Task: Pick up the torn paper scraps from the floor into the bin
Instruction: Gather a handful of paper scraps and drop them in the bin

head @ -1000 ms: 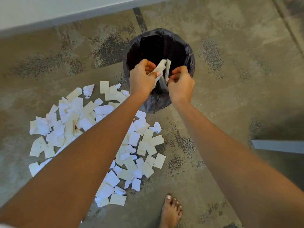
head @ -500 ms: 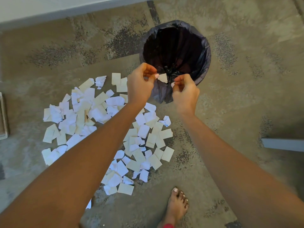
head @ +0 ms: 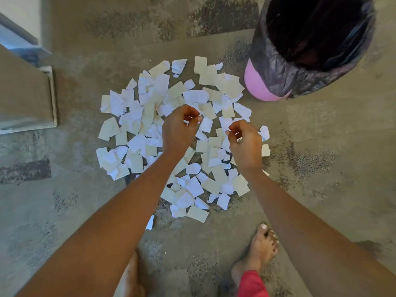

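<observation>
The torn white and cream paper scraps (head: 147, 116) lie in a broad, roughly round patch on the mottled grey-brown floor (head: 321, 179), with no long axis to favour. Both hands hang straight above the patch's middle, so the coming reach is downward rather than sideways. The left hand (head: 179, 129) sits over the centre, and most of the scraps spread out to its left. The right hand (head: 244, 142) is over the patch's right edge. Each hand has its fingers loosely curled, with no scrap visibly caught between them.

The round pink bin lined with a black plastic bag (head: 276, 80) stands forward and to the right, just beside the patch's far right corner. It is nearer the right hand, so the carry looks shorter for that side.
</observation>
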{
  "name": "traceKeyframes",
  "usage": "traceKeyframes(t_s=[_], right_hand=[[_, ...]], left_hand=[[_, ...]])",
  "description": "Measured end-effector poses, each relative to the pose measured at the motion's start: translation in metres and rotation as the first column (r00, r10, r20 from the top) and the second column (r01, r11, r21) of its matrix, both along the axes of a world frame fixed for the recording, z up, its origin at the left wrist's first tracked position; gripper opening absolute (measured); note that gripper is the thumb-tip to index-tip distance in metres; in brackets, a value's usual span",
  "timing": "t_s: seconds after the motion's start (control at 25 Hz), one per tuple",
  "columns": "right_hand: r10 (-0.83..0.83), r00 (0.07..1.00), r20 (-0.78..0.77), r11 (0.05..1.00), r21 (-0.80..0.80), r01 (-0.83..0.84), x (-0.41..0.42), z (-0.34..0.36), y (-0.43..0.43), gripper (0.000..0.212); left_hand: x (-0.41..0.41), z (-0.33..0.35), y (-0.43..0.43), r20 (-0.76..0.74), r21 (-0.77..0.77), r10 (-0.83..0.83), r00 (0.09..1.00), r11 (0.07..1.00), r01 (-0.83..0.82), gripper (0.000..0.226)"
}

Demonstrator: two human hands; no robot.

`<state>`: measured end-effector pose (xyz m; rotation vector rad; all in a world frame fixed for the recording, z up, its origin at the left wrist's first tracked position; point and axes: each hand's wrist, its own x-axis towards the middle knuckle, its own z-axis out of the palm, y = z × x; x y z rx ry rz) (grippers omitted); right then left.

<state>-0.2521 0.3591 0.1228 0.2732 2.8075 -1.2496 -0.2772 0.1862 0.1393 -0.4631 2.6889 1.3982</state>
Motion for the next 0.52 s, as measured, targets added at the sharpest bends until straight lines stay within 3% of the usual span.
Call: traceKeyframes(t_s=[0.24, 0.4, 0.52], right_hand=[[0.16, 0.979, 0.123, 0.985, 0.043, -0.167, 0.08, -0.063, -0.066, 0.006], [0.247, 0.947, 0.206, 0.963, 0.053, -0.263, 0.131, -0.108, -0.101, 0.007], [0.32, 0.898, 0.303, 0.922, 0.118, -0.368, 0.165, -0.134, -0.119, 0.014]], left_hand=[[0.109, -0.081, -0.105, 0.316, -0.109, 0.087, 0.945, 0.993, -0.055, 0.013], [0.187, -0.123, -0.143, 0.599, -0.146, 0.068, 0.798, 0.989, 0.026, 0.018], [0.244, -0.147, -0.146, 0.715, -0.165, 0.001, 0.699, 0.972, 0.167, 0.035]])
